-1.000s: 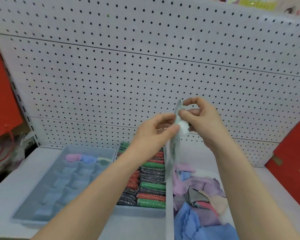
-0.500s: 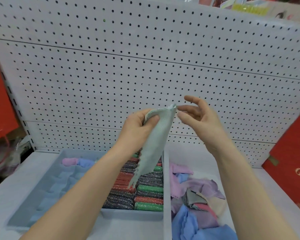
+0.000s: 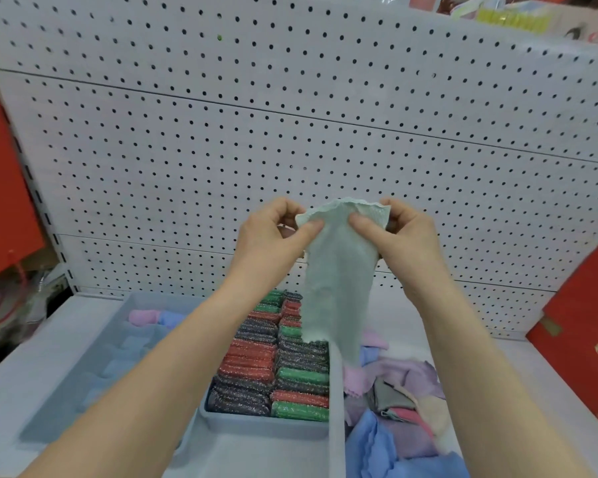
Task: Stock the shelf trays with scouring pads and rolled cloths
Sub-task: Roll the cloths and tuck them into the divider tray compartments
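soft matt cloth point(image 3: 339, 270), glittery scouring pads point(image 3: 252, 363), matt perforated pegboard point(image 3: 290, 115)

Bright, even, diffuse light with only faint, soft shadows and no glare. Wide-angle distortion bows the pegboard point(image 3: 290, 132) lines; the corners look slightly soft.

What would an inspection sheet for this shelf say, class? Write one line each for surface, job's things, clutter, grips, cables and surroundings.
Surface: white shelf, largely covered by trays.
Job's things: divided tray holds a pink rolled cloth and a blue rolled cloth at its far end; scouring pads fill the pad tray in rows.
Clutter: loose cloths heaped right of the pad tray.
Grips: left hand and right hand each pinch the top edge of a pale green cloth, which hangs above the pads.
Cables: nothing seen.
Surroundings: pegboard behind; red box on the right.
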`<state>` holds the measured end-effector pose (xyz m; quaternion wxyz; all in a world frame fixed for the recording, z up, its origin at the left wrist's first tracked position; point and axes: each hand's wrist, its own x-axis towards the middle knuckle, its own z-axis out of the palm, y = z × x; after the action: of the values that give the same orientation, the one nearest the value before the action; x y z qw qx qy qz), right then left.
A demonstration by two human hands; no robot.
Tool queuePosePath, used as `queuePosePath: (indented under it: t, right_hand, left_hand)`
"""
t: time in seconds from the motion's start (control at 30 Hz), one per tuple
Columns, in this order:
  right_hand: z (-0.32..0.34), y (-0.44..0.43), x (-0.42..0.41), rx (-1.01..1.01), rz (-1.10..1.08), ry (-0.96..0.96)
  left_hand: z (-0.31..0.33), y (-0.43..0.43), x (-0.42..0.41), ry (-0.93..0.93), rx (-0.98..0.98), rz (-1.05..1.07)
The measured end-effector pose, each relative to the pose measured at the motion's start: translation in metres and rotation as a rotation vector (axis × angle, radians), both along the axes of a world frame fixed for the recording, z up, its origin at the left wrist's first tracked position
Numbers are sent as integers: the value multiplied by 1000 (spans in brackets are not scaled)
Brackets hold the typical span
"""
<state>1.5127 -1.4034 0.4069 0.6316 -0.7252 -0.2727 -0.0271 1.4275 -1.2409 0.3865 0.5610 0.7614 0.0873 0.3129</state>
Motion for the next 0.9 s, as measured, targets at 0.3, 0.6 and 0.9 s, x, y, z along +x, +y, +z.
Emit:
queuePosePath:
  t: [0.3,0.6,0.9]
  right_hand:
    - [5,20,-15,-69,37,-173]
    - [3,11,-13,-178,157,-157]
    - [15,6,-11,-70,221,-130]
  left_hand:
    - [13,-17,8,-74,-183,-119]
    - [9,-11,1,-99,-75,-43]
    - [0,-3,2,52,-315,-296]
